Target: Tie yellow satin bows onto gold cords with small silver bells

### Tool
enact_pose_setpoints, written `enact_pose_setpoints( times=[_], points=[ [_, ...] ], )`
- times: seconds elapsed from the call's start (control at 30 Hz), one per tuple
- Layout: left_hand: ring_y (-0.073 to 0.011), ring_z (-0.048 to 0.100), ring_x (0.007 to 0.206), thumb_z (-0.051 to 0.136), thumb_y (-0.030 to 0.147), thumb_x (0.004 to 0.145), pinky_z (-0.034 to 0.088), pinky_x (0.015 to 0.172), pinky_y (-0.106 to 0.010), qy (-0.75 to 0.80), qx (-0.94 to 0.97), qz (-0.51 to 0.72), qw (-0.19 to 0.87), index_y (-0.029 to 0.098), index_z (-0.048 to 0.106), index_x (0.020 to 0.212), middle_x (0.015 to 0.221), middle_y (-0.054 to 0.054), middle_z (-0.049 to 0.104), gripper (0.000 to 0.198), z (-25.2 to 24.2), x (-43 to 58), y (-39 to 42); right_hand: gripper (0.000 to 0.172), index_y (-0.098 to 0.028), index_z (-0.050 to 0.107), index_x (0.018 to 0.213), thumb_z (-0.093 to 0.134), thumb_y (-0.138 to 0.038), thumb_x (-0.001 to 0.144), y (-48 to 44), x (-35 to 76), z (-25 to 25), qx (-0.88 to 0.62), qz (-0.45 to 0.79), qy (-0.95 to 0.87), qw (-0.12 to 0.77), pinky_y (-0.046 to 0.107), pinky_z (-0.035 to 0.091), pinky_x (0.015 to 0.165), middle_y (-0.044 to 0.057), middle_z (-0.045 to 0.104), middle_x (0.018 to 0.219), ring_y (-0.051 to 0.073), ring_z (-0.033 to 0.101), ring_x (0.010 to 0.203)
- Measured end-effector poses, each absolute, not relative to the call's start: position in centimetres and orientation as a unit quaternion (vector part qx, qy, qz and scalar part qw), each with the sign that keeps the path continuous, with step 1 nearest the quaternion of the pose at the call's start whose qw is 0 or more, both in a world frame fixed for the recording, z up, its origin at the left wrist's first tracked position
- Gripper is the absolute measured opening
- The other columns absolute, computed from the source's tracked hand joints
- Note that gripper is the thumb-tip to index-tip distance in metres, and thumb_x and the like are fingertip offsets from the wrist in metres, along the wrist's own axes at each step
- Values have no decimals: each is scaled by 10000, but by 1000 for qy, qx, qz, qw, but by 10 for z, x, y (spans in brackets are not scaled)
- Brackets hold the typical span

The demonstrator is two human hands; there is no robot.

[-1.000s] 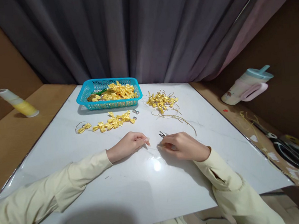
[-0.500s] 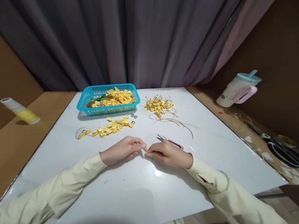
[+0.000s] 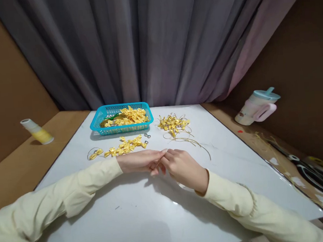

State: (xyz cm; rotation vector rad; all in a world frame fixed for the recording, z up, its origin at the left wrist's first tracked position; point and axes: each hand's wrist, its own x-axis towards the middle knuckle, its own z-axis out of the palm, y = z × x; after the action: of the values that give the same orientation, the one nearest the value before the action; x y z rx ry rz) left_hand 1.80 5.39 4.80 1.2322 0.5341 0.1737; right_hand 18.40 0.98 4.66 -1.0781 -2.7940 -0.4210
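Left hand point(image 3: 141, 161) and right hand point(image 3: 182, 168) touching each other; cannot tell if either pinches something small. Loose yellow bows point(image 3: 126, 145) just past left hand. Bows with strings point(image 3: 174, 123) past right hand. Blue basket point(image 3: 122, 130) farther past left hand, heaped bows point(image 3: 134, 115) inside.

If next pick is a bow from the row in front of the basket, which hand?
Left, probably: the left hand is close to the bows, while the right hand is farther off. The hands meet, though, and any grip is unclear.
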Motion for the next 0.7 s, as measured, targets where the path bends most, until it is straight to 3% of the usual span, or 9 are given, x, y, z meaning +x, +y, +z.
enact_pose_setpoints(
  times=[0.1,0.3,0.7],
  points=[
    [-44,231,439,508,558,794,185,429,-189,294,550,96,776,176,406,743,566,74,348,399,39,26,54,197,-117,576,757,417,-86,868,13,195,39,-292,-232,-924,86,297,289,531,72,591,674,172,498,626],
    [-37,143,398,559,495,797,111,382,-165,316,496,179,789,211,363,848,512,120,187,349,10,28,42,243,-128,540,674,391,-78,860,17,207,15,-255,-277,-912,162,305,234,526,46,507,569,163,421,561],
    [-23,118,375,610,416,789,102,357,-133,293,474,152,816,209,370,797,473,127,198,317,4,21,46,213,-125,544,672,416,-69,833,15,206,-1,-265,-273,-897,224,298,247,511,35,487,576,159,414,552]
  ],
)
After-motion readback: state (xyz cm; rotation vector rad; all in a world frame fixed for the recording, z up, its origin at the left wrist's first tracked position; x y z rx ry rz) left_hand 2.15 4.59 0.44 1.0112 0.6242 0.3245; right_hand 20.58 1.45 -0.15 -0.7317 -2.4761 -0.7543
